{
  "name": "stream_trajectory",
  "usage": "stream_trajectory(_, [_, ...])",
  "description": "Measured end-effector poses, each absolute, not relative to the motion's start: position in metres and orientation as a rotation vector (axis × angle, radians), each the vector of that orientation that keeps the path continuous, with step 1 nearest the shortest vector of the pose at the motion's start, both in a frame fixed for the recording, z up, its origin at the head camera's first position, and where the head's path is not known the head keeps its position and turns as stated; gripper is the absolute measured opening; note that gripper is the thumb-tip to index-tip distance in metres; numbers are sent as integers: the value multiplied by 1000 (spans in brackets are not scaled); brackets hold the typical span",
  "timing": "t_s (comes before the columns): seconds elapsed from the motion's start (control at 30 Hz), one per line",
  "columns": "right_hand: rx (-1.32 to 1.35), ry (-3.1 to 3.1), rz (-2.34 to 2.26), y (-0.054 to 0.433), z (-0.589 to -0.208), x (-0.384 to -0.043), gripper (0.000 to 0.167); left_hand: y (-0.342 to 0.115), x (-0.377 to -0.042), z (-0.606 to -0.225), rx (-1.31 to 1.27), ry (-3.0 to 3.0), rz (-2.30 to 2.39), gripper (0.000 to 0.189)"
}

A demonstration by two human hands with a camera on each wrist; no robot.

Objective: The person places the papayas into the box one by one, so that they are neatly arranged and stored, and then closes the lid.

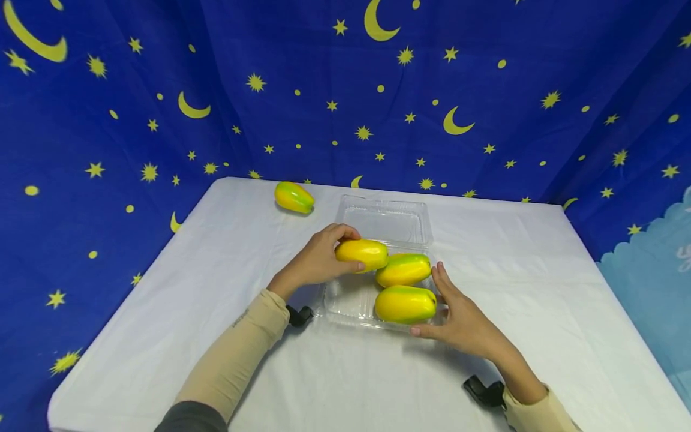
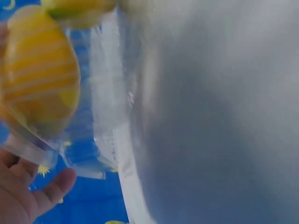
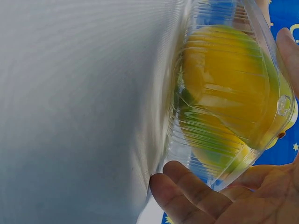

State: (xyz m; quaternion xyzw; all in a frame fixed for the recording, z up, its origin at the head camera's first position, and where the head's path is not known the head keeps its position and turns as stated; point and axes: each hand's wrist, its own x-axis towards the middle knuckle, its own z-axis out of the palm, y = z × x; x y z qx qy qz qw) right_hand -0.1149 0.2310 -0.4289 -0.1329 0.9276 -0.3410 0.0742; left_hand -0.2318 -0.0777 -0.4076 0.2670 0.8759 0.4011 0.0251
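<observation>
In the head view my left hand (image 1: 324,258) grips a yellow papaya (image 1: 367,255) from its left end, thumb in front and fingers behind. That papaya is over the left-middle part of a clear plastic clamshell box (image 1: 345,300). Two yellow-green papayas lie in the box's right half, a rear papaya (image 1: 405,269) and a front papaya (image 1: 406,304). Around the box's right front corner my right hand (image 1: 464,318) rests with fingers spread. The right wrist view shows its fingers (image 3: 187,196) by the ribbed wall. The left wrist view is blurred, with the held papaya (image 2: 42,74) at left.
Another papaya (image 1: 294,198) lies at the back left of the white-covered table (image 1: 513,270). Behind the base, the box's lid (image 1: 384,221) is folded back flat. A blue star-and-moon cloth (image 1: 324,72) hangs around the table's rear and sides.
</observation>
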Motion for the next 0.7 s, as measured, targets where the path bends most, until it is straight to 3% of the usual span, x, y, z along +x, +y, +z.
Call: stream_trajectory(0.7, [-400,2785,-1025,231,-430,-115,126,-84,-239,-418,934,2797,1032,48])
